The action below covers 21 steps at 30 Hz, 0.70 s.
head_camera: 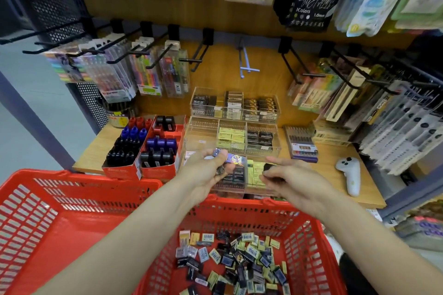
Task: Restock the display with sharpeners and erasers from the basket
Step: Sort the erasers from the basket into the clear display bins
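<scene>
Left hand (211, 170) is gripping a small stack of purple-wrapped erasers (229, 159), fingers curled round them, hovering over the front row of the clear tiered display (236, 127). Right hand (285, 175) is pinching a dark eraser (269, 167) at the display's 4 o'clock edge. Red basket (79, 203) is sitting at 6 o'clock of the display, loose erasers (239, 261) piled in its right half. Sharpeners (143, 146) are sitting in red boxes at the display's 9 o'clock.

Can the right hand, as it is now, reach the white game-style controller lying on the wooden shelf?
Probably yes, but not freely: the right hand already pinches a small dark item, while the white controller lies uncovered on the wooden shelf just to its right, with nothing between them.
</scene>
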Tool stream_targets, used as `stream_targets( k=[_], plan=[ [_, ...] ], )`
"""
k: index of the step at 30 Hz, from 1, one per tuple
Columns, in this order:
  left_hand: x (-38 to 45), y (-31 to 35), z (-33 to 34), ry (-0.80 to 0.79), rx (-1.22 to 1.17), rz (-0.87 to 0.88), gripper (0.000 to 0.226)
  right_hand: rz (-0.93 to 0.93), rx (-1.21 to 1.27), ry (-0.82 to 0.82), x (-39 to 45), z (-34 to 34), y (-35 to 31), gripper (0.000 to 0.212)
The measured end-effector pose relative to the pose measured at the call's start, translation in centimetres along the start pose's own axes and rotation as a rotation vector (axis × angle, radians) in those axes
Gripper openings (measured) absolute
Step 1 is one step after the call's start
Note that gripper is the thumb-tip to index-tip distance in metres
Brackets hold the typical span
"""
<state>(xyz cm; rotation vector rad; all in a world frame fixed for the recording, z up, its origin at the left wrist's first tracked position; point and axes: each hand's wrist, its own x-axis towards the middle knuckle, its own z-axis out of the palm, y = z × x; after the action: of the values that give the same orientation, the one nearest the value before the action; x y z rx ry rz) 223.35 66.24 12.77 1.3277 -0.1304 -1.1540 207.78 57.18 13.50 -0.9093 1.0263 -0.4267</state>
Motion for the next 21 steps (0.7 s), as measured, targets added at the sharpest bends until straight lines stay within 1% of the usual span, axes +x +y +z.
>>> stream_targets(
  k=[2,3,4,6,7,8,10,13,16,17,19,21],
  plan=[
    [1.9,0.8,0.3,0.001,0.013,0.007,0.009,-0.098,-0.111,0.051,2.9,-1.0,-1.0,0.034],
    [2.9,1.0,0.5,0.001,0.020,0.008,0.007,-0.169,-0.232,0.090,4.6,-1.6,-1.6,0.032],
    [3.9,1.2,0.7,0.003,0.022,0.006,0.004,-0.255,-0.414,0.147,6.1,-2.0,-2.3,0.030],
    [5.6,1.4,1.0,0.009,0.021,-0.003,0.002,-0.430,-0.856,0.278,9.1,-2.3,-3.9,0.027],
    [6.4,1.4,1.1,0.012,0.014,-0.009,0.002,-0.495,-0.997,0.327,10.6,-2.3,-4.6,0.027],
    [7.1,1.4,1.1,0.014,0.002,-0.015,0.003,-0.529,-1.085,0.354,12.1,-2.1,-5.0,0.026],
    [8.4,1.0,1.1,0.017,-0.022,-0.030,0.004,-0.547,-1.131,0.383,15.2,-1.6,-5.2,0.025],
    [9.9,0.2,0.8,0.009,-0.020,-0.042,0.012,-0.480,-1.102,0.360,19.0,-0.7,-4.0,0.028],
    [11.0,-0.4,0.4,0.006,-0.027,-0.045,0.006,-0.478,-1.049,0.353,21.2,-0.6,-2.7,0.030],
    [11.3,-0.5,0.3,0.006,-0.028,-0.045,0.009,-0.497,-1.050,0.362,21.5,-0.7,-2.5,0.031],
    [11.8,-0.8,0.1,0.002,-0.028,-0.048,0.013,-0.559,-1.157,0.396,21.6,-1.1,-2.4,0.035],
    [12.1,-1.0,0.1,-0.001,-0.029,-0.050,0.017,-0.615,-1.273,0.410,21.3,-1.3,-2.4,0.045]
  ],
)
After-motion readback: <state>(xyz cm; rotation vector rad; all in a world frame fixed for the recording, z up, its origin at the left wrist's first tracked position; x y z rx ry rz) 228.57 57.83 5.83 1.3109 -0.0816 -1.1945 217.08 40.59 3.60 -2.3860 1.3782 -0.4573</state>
